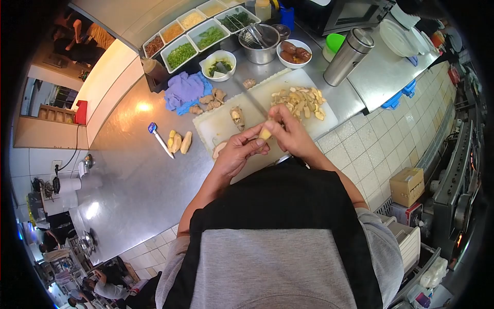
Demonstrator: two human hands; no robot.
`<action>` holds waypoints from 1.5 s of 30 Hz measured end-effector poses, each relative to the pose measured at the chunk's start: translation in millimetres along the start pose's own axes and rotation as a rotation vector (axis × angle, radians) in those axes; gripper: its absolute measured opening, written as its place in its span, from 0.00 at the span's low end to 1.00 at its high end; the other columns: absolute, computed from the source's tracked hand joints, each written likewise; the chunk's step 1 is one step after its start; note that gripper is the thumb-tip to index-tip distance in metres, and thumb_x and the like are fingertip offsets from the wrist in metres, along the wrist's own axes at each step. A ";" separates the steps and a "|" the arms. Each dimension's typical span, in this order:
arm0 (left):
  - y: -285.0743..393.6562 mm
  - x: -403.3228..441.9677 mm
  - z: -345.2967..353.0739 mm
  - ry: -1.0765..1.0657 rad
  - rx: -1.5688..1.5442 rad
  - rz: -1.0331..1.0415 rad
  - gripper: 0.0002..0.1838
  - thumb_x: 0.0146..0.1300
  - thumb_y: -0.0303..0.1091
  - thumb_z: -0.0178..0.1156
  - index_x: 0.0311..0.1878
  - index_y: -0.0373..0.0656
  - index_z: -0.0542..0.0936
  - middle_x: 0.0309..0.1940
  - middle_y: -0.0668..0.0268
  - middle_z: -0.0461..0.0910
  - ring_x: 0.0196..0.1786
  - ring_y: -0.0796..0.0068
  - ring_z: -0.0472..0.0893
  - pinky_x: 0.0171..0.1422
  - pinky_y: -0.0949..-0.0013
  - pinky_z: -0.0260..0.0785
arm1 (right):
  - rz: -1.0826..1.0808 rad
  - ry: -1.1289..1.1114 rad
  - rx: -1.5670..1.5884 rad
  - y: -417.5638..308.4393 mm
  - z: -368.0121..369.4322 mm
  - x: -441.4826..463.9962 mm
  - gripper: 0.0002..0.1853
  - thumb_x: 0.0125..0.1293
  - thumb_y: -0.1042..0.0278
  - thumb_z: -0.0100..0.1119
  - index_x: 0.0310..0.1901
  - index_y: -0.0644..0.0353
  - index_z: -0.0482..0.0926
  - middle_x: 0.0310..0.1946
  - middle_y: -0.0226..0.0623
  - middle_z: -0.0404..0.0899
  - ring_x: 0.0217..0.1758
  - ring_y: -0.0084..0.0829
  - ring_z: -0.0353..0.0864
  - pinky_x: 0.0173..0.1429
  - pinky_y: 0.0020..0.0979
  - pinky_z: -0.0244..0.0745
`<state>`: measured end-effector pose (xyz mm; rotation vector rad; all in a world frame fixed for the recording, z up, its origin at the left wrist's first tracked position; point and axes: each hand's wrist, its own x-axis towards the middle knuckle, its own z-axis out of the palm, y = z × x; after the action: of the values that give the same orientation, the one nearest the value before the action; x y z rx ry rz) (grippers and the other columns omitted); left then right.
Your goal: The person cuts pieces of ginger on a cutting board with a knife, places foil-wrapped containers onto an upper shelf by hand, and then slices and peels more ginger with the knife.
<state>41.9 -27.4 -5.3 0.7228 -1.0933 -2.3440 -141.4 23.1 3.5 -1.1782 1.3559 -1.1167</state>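
A peeled piece of ginger [265, 133] is pinched in the fingertips of my left hand [237, 152] over the white cutting board [213, 123]. My right hand [289, 135] is closed around a knife [252, 99], its blade pointing away to the upper left; the handle is hidden in the fingers. The right thumb rests against the ginger. A partly peeled ginger piece [236, 117] lies on the board beyond my left hand. At the board's right end is a heap of ginger peelings [298, 102]. Unpeeled ginger [212, 99] sits along the far left edge.
Peeled ginger pieces [180, 142] and a white stick with a blue head [161, 140] lie on the steel counter [139, 185]. Behind the board stand a purple cloth [184, 88], a white bowl [218, 66], a metal pot [260, 45] and a steel flask [350, 56].
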 end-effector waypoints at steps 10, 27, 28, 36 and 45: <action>-11.2 3.6 -16.6 0.055 -0.310 0.057 0.11 0.68 0.26 0.50 0.51 0.31 0.72 0.45 0.59 0.79 0.45 0.71 0.81 0.54 0.69 0.76 | -0.221 0.077 -0.314 -7.6 11.9 -10.4 0.35 0.58 0.51 0.66 0.62 0.53 0.63 0.32 0.49 0.78 0.30 0.40 0.80 0.37 0.37 0.74; -11.5 7.2 -15.7 0.065 -0.300 0.061 0.20 0.71 0.29 0.49 0.64 0.35 0.65 0.49 0.60 0.77 0.46 0.70 0.81 0.51 0.69 0.77 | -0.083 0.018 -0.176 -7.4 2.4 -8.3 0.34 0.61 0.52 0.64 0.64 0.56 0.62 0.31 0.37 0.72 0.29 0.28 0.72 0.35 0.30 0.69; -9.6 6.6 -13.6 0.106 -0.285 0.073 0.20 0.71 0.29 0.49 0.63 0.35 0.66 0.49 0.60 0.77 0.46 0.70 0.81 0.51 0.69 0.77 | -0.076 -0.001 -0.242 -9.9 4.9 -11.0 0.36 0.60 0.52 0.65 0.65 0.56 0.60 0.34 0.40 0.75 0.32 0.29 0.75 0.38 0.31 0.71; -3.8 3.7 -2.3 0.211 -0.187 0.106 0.19 0.69 0.24 0.49 0.62 0.33 0.67 0.48 0.64 0.78 0.45 0.76 0.80 0.49 0.74 0.75 | -0.070 -0.036 -0.400 -18.1 8.6 -10.1 0.39 0.56 0.54 0.68 0.66 0.55 0.59 0.47 0.51 0.77 0.45 0.41 0.79 0.46 0.36 0.75; -3.9 1.2 5.5 0.097 -0.217 0.042 0.20 0.69 0.29 0.52 0.62 0.34 0.68 0.50 0.60 0.78 0.43 0.68 0.82 0.51 0.68 0.77 | -0.008 0.113 -0.059 9.5 0.5 12.8 0.29 0.61 0.49 0.62 0.57 0.57 0.66 0.31 0.42 0.79 0.34 0.33 0.80 0.40 0.34 0.73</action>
<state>36.8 -22.8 -5.7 0.7168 -0.7903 -2.3200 -142.3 11.3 -7.3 -1.1787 1.4802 -1.1713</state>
